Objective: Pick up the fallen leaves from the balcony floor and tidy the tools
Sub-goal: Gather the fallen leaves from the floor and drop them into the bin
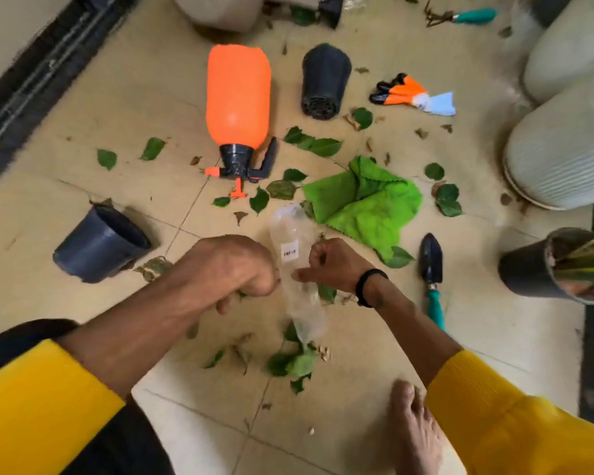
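Both my hands grip a clear plastic bag with a small white label, held above the tiled floor. My left hand pinches its left edge in a closed fist. My right hand pinches the right edge. Green leaves lie in a heap just under the bag's lower end, and more leaves are scattered across the floor. A black trowel with a teal handle lies right of my right wrist. An orange pressure sprayer lies on its side farther out.
A green cloth lies crumpled beyond the bag. Two black pots lie tipped over. Orange gloves and a teal-handled hand fork lie at the far right. White ribbed planters, a potted plant and my bare foot flank the right.
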`<state>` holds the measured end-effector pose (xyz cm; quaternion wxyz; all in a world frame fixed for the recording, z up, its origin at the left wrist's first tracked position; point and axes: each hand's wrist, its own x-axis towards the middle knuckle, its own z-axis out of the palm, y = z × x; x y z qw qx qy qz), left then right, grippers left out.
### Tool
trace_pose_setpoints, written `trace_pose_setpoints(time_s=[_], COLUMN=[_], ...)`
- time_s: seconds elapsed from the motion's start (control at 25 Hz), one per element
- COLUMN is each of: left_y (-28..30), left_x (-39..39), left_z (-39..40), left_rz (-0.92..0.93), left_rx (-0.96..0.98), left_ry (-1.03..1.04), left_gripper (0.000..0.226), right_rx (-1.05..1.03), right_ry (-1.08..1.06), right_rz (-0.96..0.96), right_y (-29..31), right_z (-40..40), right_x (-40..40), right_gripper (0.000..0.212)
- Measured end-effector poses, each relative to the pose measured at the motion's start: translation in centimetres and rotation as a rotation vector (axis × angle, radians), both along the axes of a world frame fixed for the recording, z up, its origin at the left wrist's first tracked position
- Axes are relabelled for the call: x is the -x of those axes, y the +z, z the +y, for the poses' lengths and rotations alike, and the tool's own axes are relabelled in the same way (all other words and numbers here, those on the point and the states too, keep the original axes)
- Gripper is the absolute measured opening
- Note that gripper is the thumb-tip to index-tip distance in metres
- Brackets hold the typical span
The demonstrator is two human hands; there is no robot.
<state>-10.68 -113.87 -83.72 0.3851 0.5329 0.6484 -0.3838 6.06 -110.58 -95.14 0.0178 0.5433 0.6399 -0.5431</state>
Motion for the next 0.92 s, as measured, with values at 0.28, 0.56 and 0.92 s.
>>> trace_pose_setpoints(time_s=[0.28,0.56,0.92], left_y=[-0.3,-1.4,-1.2], left_x=[1.6,0.1,-0.7], left_z=[-1.0,0.0,0.1], left_rz=[-0.179,-0.359,-0.367], left_rx=[-0.213,-0.358,-0.314], left_ry=[0.181,0.069,0.023], left_gripper=[0.045,0.043,0.044], right_rx=[-0.113,-0.166,0.053], right_ry=[-0.046,-0.072,-0.376], right_rz=[-0.123,-0.337,-0.413], right_y=[-0.4,-3.1,-3.3], right_z=[-3.2,-6.2,-9.9], right_x=[-1.3,-0.7,-3.7], right_gripper=[0.066,0.054,0.047])
